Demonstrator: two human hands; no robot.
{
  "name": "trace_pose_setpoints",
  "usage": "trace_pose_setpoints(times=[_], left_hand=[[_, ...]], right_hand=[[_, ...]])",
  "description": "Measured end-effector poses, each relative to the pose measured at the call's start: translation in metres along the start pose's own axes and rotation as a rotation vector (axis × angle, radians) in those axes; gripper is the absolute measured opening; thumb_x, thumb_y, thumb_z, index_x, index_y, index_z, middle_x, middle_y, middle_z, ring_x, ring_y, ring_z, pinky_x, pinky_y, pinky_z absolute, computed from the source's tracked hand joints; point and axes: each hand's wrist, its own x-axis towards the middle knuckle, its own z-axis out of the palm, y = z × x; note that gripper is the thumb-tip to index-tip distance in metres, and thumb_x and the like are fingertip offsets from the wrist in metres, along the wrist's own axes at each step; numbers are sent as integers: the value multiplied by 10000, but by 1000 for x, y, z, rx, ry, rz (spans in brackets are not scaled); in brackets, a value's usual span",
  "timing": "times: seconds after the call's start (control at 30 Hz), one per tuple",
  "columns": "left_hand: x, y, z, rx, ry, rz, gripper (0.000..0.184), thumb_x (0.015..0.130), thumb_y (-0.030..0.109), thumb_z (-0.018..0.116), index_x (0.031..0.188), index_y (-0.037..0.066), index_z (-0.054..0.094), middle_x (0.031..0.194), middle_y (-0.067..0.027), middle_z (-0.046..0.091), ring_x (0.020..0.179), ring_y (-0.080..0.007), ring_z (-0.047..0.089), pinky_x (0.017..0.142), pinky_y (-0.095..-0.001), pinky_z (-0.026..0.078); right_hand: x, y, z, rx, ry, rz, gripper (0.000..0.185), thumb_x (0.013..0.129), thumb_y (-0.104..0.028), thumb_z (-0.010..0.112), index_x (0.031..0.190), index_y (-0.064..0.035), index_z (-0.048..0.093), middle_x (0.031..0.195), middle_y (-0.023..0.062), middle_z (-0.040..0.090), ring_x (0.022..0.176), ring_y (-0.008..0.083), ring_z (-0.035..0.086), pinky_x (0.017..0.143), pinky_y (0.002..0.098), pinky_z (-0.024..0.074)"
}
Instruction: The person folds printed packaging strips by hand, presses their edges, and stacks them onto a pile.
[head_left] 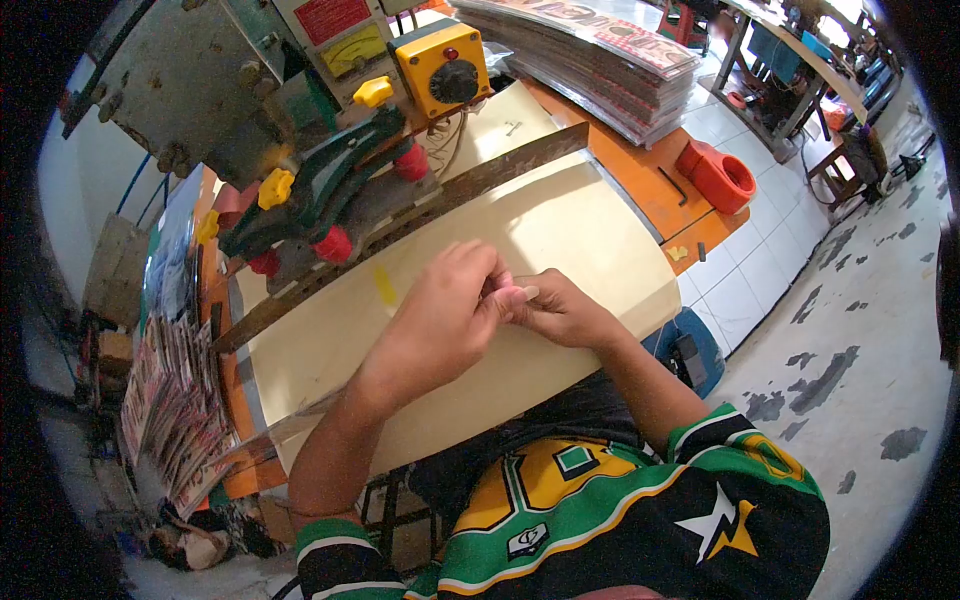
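My left hand and my right hand meet above a cream-coloured sheet that covers the work surface. Both hands are closed, thumbs and fingers pinched together. A small pale tip shows between them; what it belongs to cannot be made out. Left of my left hand, a short yellow strip lies on the sheet. Beyond the hands, a long metal straightedge crosses the sheet at a slant. A clear plastic strip lies near my left forearm.
Behind the straightedge stands a machine with dark green arms, red feet and yellow knobs. A yellow dial box is above it. A stack of printed packs, a red tape dispenser and a hex key lie right; another pile left.
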Motion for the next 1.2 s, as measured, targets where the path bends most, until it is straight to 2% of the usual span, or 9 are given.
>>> trace_pose_setpoints(times=[0.1,0.33,0.63,0.7,0.83,0.93,1.03,1.1,1.2], left_hand=[[1,5,-4,86,78,36,208,871,154,731,876,9,582,830,-128,568,771,-285,564,692,-373,462],[1,6,-4,57,87,16,201,854,137,747,859,8,593,812,-124,572,765,-275,567,695,-371,471],[1,8,-2,59,-14,-13,123,888,69,661,894,0,559,868,-159,565,821,-330,567,739,-403,463],[0,5,1,0,-15,19,163,919,117,643,882,-8,544,860,-189,564,844,-384,542,742,-467,434],[-3,5,1,-73,-50,1,168,939,125,626,896,-9,535,869,-195,562,846,-387,546,748,-462,436],[-5,8,-3,-135,-107,-35,183,951,137,620,896,-12,530,862,-200,566,830,-385,556,740,-447,442],[-7,10,-6,-170,-170,-76,207,971,163,615,911,-17,532,848,-195,569,788,-358,560,716,-425,443],[-9,11,-8,-274,-258,-160,214,993,226,616,955,23,561,823,-102,546,748,-203,518,665,-350,418],[-10,9,-7,-296,-273,-179,224,1005,239,608,959,25,563,829,-88,541,764,-176,509,671,-336,419]], right_hand=[[2,-7,-1,-66,17,28,231,973,-234,654,1084,-37,705,879,153,728,779,209,706,718,352,525],[1,3,4,-11,44,-23,235,987,-224,637,1108,-30,695,904,138,739,804,178,699,744,341,527],[-1,-5,0,-44,8,44,225,992,-224,633,1080,-26,696,887,140,734,810,156,686,734,339,522],[-2,-3,0,-39,4,16,239,1000,-247,624,1061,-28,696,853,131,721,785,152,671,723,339,516],[0,-4,-2,-50,-30,52,253,1004,-261,622,1084,-32,692,834,121,706,769,158,655,723,334,513],[0,-5,-3,-28,-42,-1,272,1001,-272,626,1107,-29,685,827,120,692,761,169,640,732,329,511],[-1,-1,-3,-20,-63,-43,261,995,-237,627,1143,-28,675,856,132,698,780,177,647,749,333,514],[-3,3,-4,-12,-104,-81,251,985,-197,626,1166,-29,669,892,143,708,811,191,668,769,333,517],[-4,4,-4,6,-111,-86,254,977,-177,627,1180,-29,667,933,154,718,850,205,688,783,335,522]])
